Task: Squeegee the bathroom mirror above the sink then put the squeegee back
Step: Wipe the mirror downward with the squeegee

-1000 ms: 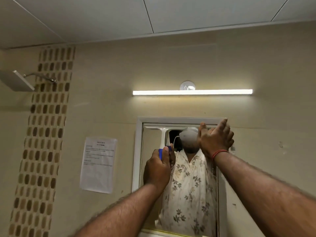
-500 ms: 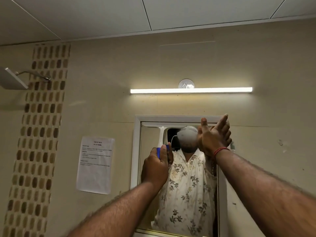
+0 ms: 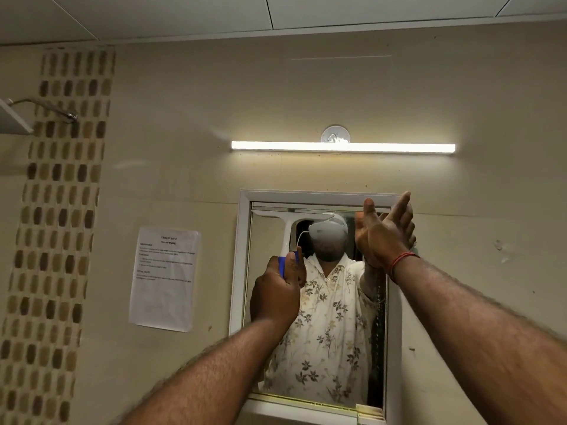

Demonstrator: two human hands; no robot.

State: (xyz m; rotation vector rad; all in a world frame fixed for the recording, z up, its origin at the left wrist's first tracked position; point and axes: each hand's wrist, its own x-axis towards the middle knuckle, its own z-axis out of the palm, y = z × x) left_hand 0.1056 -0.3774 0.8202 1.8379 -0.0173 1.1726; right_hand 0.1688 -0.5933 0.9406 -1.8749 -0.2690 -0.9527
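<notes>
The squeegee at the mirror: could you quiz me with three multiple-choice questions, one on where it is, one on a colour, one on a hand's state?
1. Where is the squeegee blade?
A. top of the mirror
B. bottom edge
C. on the wall paper

2. What colour is its grip?
A. red
B. blue
C. green

3. How is the right hand?
A. fisted on a cloth
B. open, empty
C. holding the squeegee

Answers: 1 A, the blade lies just under the upper frame. 2 B, blue shows inside the left hand. 3 B, its fingers are spread, holding nothing.
</notes>
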